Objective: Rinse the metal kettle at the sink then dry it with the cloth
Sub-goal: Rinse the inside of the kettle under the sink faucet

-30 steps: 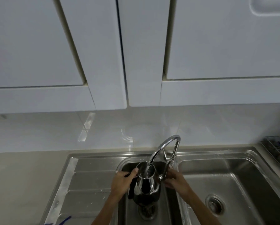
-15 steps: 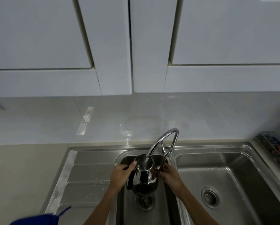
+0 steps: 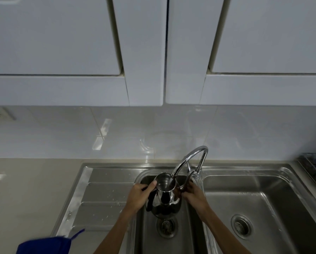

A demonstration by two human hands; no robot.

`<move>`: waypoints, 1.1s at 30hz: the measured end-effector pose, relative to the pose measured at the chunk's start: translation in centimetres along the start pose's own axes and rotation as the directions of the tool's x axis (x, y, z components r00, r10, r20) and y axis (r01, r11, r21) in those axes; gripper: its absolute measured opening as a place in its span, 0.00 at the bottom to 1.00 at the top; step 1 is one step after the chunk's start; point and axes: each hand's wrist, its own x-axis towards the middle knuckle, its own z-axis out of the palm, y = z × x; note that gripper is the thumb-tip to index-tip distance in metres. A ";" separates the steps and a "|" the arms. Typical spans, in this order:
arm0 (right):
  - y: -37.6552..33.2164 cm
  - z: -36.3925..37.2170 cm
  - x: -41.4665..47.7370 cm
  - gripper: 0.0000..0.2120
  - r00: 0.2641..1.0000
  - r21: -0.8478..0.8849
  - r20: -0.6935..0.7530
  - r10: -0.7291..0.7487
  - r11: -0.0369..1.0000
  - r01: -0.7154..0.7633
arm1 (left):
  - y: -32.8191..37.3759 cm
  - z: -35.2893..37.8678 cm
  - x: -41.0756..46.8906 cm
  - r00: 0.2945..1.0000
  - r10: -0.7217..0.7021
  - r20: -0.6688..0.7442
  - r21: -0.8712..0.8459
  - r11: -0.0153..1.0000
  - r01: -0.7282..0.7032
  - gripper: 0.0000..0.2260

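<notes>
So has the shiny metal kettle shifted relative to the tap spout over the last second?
No. The shiny metal kettle stays with its mouth under the curved chrome tap spout, over the small middle basin's drain; only the camera moved.

kettle [image 3: 165, 197]: shiny metal, upright, lidless, under faucet | cloth [image 3: 43, 245]: blue, probably on counter, bottom-left

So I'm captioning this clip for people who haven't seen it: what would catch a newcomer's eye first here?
Two bare hands hold a shiny metal kettle under the curved tap in the small middle basin of the steel sink: the left hand at its dark handle, the right hand on the other side. Next comes the blue cloth at the bottom left, by the draining board.
</notes>
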 end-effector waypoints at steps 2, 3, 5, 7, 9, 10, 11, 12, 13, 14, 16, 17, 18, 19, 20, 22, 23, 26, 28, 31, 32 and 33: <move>-0.5 0.3 -0.3 0.29 1.000 0.023 0.010 -0.025 0.999 0.025 | -0.3 0.0 0.1 1.000 0.006 -0.014 0.002 1.000 -0.006 0.29; -0.7 0.5 -0.5 0.29 1.000 0.038 0.013 -0.026 0.999 0.025 | -0.4 -0.1 0.2 1.000 -0.001 -0.012 -0.004 1.000 0.001 0.30; -1.0 0.7 -0.6 0.30 0.999 0.049 0.021 -0.025 0.999 0.024 | -0.5 -0.2 0.2 1.000 -0.001 -0.018 -0.002 1.000 0.001 0.32; -1.0 1.0 -0.5 0.31 0.999 0.053 0.025 -0.028 0.998 0.027 | -0.3 -0.3 0.0 0.999 0.005 -0.033 0.008 1.000 -0.004 0.29; -1.2 1.2 -0.6 0.31 1.000 0.040 0.025 -0.018 0.999 0.017 | -0.1 -0.5 -0.1 0.999 0.017 -0.043 0.008 1.000 -0.017 0.28; -1.4 1.2 -0.7 0.31 1.000 0.031 0.029 -0.009 0.999 0.008 | -0.1 -0.5 -0.2 0.999 0.022 -0.043 0.014 1.000 -0.022 0.29; -1.6 1.3 -0.9 0.31 0.999 0.023 0.032 0.005 1.000 -0.005 | -0.3 -0.6 -0.2 0.999 0.020 -0.040 0.020 1.000 -0.019 0.30; -1.7 1.3 -1.0 0.31 0.999 0.014 0.035 0.012 1.000 -0.012 | -0.5 -0.6 -0.1 0.999 0.014 -0.039 0.022 1.000 -0.013 0.30; -1.8 1.3 -1.1 0.32 0.999 0.007 0.036 0.015 1.000 -0.015 | -0.7 -0.7 -0.2 0.999 0.006 -0.036 0.014 1.000 -0.006 0.30; -1.7 1.3 -1.0 0.32 0.999 -0.006 0.039 0.013 1.000 -0.012 | -0.8 -0.7 -0.3 0.999 0.006 -0.035 0.009 1.000 -0.006 0.30; -1.6 1.5 -1.0 0.31 0.999 -0.024 0.051 0.009 1.000 -0.008 | -0.8 -0.8 -0.5 0.999 0.010 -0.042 -0.006 1.000 -0.010 0.30; -1.6 1.5 -1.1 0.31 0.998 -0.025 0.054 0.011 1.000 -0.010 | -0.7 -0.9 -0.6 0.999 0.012 -0.039 -0.013 1.000 -0.013 0.30; -1.7 1.5 -1.0 0.30 0.999 -0.022 0.052 0.014 1.000 -0.013 | -0.6 -0.9 -0.7 0.999 0.011 -0.039 -0.016 1.000 -0.011 0.29; -1.7 1.6 -1.0 0.30 0.999 -0.018 0.051 0.017 1.000 -0.016 | -0.4 -0.9 -0.8 0.999 0.008 -0.041 -0.019 1.000 -0.009 0.29; -1.8 1.6 -1.0 0.31 0.998 -0.014 0.056 0.017 1.000 -0.016 | -0.3 -1.0 -0.9 0.999 0.010 -0.040 -0.022 1.000 -0.011 0.28; -1.8 1.8 -0.9 0.31 0.998 -0.008 0.058 0.019 1.000 -0.018 | -0.2 -1.0 -1.0 0.999 0.003 -0.038 -0.022 1.000 -0.004 0.28; -1.8 1.8 -0.9 0.31 0.998 -0.005 0.051 0.023 1.000 -0.023 | -0.1 -1.1 -1.0 0.999 0.002 -0.037 -0.018 1.000 -0.002 0.28; -1.7 1.8 -0.7 0.31 0.999 -0.008 0.045 0.025 1.000 -0.025 | -0.3 -1.2 -0.8 1.000 0.005 -0.019 -0.041 0.999 -0.006 0.28; -1.5 1.9 -0.6 0.31 0.998 -0.033 0.053 0.022 0.999 -0.021 | -0.5 -1.4 -0.8 1.000 -0.006 -0.017 -0.067 0.998 0.005 0.26; -1.2 1.6 -0.3 0.31 0.999 -0.046 0.039 0.033 0.998 -0.031 | -0.6 -1.4 -0.8 1.000 -0.019 -0.021 -0.085 0.996 0.017 0.27; -1.2 1.6 -0.3 0.31 0.999 -0.051 0.038 0.033 0.998 -0.031 | -0.4 -1.4 -0.8 1.000 -0.018 -0.022 -0.074 0.997 0.016 0.26; -1.1 1.6 -0.1 0.31 0.999 -0.055 0.039 0.033 0.998 -0.030 | -0.2 -1.4 -0.8 1.000 -0.015 -0.027 -0.057 0.998 0.014 0.27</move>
